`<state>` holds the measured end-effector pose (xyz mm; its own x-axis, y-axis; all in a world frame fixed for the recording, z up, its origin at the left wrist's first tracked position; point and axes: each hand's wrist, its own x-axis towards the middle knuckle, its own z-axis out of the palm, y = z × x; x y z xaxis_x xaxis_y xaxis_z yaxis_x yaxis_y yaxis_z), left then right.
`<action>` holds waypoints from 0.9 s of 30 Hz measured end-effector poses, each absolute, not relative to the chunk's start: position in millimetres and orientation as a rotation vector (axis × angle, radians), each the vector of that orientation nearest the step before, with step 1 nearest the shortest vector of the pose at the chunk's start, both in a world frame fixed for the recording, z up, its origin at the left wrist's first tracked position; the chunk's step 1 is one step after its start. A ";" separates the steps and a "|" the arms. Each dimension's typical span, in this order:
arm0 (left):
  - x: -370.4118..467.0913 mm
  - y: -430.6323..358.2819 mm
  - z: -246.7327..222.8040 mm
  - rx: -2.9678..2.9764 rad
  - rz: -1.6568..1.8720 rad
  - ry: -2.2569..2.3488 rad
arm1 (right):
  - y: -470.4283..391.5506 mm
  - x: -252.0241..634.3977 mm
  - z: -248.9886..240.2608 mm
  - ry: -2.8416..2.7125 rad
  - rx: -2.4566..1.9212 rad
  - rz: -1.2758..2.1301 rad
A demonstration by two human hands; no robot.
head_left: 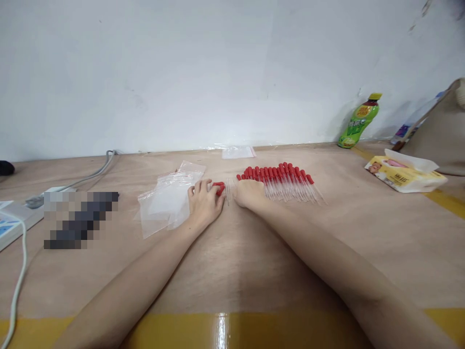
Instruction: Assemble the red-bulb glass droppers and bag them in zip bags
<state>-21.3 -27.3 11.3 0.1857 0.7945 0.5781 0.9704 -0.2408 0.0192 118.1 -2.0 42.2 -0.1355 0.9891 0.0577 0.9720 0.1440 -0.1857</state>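
Note:
Several clear thin tubes with red rubber caps lie side by side in a row on the brown table, caps toward the wall. At the left end of the row, my right hand is closed over some tubes, its fingertips mostly hidden. My left hand rests just left of it with fingers bent and apart, beside a few red caps near its thumb and index finger; whether it grips them is not clear. Clear plastic zip bags lie overlapping under and left of my left hand.
Another clear bag lies by the wall. A green bottle, a yellow tissue pack and a beige bag stand right. Left are a blurred dark object, a power strip and cables.

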 end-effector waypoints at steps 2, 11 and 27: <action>-23.3 -22.1 8.0 -2.101 -0.711 -1.694 | -12.4 126.9 41.5 -2.244 -1.923 0.105; -24.7 -25.7 12.0 -2.139 -0.965 -1.577 | -49.0 201.6 12.4 -2.300 -1.359 -0.419; -5.4 -67.0 26.0 -2.997 -0.764 -0.919 | -58.0 230.3 -7.6 -2.269 -1.017 -0.130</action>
<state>-5.4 -67.0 26.0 0.7259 0.5485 0.4150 0.5081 -0.8343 0.2139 230.3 -58.0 -7.6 -0.4952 0.6366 0.5912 0.7000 0.6954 -0.1625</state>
